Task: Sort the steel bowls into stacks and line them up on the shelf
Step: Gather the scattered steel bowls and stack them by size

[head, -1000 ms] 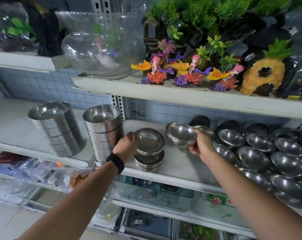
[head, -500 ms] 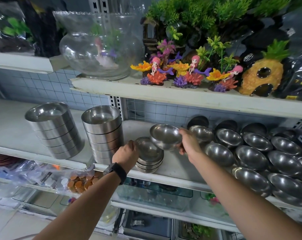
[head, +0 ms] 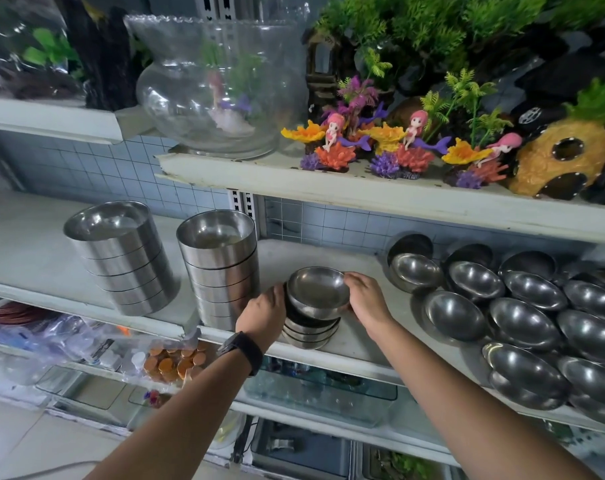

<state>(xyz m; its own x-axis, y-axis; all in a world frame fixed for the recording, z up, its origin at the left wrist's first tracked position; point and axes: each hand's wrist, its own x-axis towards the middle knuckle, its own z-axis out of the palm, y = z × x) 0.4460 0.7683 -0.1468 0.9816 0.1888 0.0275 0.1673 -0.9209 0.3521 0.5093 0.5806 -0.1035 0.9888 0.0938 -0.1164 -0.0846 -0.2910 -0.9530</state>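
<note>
Since half a second ago the right hand (head: 367, 301) has brought its steel bowl (head: 317, 292) leftward and down out of the air, and the bowl now sits tilted on top of the small stack (head: 309, 333). The left hand (head: 264, 311) has stayed at that stack's left side. The right hand's fingers (head: 350, 277) are curled over the bowl's right rim and pinch it. The left hand is curled against the stack's upper bowls, its fingers mostly hidden behind the back of the hand; a dark watch (head: 242, 351) sits on that wrist. The small stack stands near the front edge of the middle shelf (head: 358, 342), just right of two tall stacks of straight-walled bowls (head: 221, 271), one of them touching or almost touching the left hand. Toward the shelf's right end, well apart from the stack, many loose round bowls (head: 522, 323) lie overlapping in rows from the back wall to the front edge
</note>
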